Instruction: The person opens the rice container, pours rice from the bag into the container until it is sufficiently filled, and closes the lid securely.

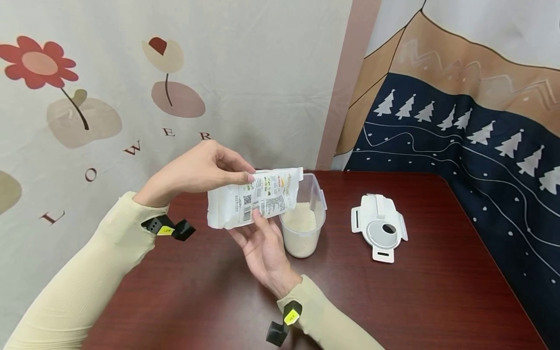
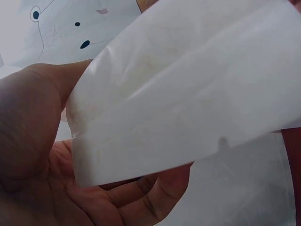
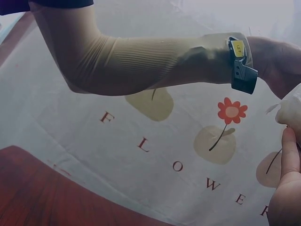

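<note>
A white printed packet (image 1: 258, 200) is held tilted above the table, its open-looking or sealed right end not clear, beside a clear plastic container (image 1: 313, 183). My left hand (image 1: 199, 167) grips the packet's upper edge from above, thumb on the printed face. From below, my right hand (image 1: 270, 253) holds its lower edge, the thumb on the front and the fingers behind. White grains (image 1: 301, 218), which look like rice, partly fill the container. The packet's plain back (image 2: 188, 94) covers much of the left wrist view. In the right wrist view only a corner of the packet (image 3: 292, 113) shows.
A white lid (image 1: 379, 228) with side clips and a round opening lies on the dark red table (image 1: 437, 291), right of the container. Behind the table hangs a printed curtain (image 1: 262, 87); another, dark blue with trees (image 1: 415, 131), borders the right side.
</note>
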Demonstrator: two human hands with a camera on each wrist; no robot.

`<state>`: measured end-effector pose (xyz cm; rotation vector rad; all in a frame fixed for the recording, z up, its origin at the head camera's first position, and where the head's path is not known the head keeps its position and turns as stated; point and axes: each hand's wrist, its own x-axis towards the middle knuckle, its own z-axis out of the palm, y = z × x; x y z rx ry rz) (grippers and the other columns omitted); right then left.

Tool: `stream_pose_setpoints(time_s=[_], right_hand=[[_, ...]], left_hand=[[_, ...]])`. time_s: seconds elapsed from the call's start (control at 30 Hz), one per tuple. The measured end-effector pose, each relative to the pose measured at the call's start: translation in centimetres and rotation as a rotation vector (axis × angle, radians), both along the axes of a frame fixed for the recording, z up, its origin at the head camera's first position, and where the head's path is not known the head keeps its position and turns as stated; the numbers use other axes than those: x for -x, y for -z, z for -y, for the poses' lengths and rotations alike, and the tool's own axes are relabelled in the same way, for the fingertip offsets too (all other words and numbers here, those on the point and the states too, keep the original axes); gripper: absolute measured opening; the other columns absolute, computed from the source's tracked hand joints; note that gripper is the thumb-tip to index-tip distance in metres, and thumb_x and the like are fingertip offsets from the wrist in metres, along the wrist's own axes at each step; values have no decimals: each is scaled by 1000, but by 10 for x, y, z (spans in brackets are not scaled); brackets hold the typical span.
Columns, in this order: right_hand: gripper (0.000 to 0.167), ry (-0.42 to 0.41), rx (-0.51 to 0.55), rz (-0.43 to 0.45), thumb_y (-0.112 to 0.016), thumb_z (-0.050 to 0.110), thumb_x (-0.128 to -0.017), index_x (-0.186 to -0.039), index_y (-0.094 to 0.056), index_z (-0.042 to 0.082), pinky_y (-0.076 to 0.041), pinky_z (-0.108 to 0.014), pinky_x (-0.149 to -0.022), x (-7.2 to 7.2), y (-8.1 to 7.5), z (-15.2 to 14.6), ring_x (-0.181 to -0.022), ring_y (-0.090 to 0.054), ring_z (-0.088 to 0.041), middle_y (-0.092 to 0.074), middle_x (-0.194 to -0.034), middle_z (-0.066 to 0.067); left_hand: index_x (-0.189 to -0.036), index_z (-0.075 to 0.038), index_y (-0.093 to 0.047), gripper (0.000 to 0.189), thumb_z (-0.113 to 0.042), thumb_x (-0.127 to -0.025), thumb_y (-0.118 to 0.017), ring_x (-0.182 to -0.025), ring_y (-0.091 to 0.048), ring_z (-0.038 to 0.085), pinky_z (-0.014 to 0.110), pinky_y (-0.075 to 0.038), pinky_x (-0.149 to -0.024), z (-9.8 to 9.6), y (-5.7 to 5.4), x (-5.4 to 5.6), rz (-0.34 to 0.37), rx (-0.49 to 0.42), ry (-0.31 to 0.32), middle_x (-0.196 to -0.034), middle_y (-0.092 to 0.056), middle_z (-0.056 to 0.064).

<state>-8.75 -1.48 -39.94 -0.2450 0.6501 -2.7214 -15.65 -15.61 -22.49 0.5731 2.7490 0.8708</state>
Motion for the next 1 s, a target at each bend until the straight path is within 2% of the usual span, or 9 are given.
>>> stream_pose_setpoints(time_s=[0.47, 0.77, 1.0], right_hand=[[35, -6, -2, 11, -56, 26, -106, -141, -51, 24, -56, -31, -104, 1, 0, -2, -120, -65, -13, -67, -132, 3], [38, 1, 1, 10, -57, 26, -106, -143, -50, 25, -57, -32, -103, 0, 0, -2, -120, -65, -14, -66, -134, 4], [37, -2, 6, 11, -57, 27, -106, -142, -51, 25, -57, -31, -102, -1, -1, -3, -119, -65, -14, -66, -133, 4]], left_hand=[[-108, -23, -81, 21, -35, -91, -77, -92, -73, 11, 31, -55, -82, -4, -2, 0, 17, 20, 6, -97, -80, -4], [-114, -23, -79, 25, -35, -92, -77, -91, -74, 11, 32, -56, -81, -3, -5, -2, 25, 34, 43, -103, -80, -3], [-109, -22, -80, 20, -30, -91, -77, -89, -73, 11, 31, -56, -78, -4, -6, -3, -10, 22, 36, -97, -80, -2]])
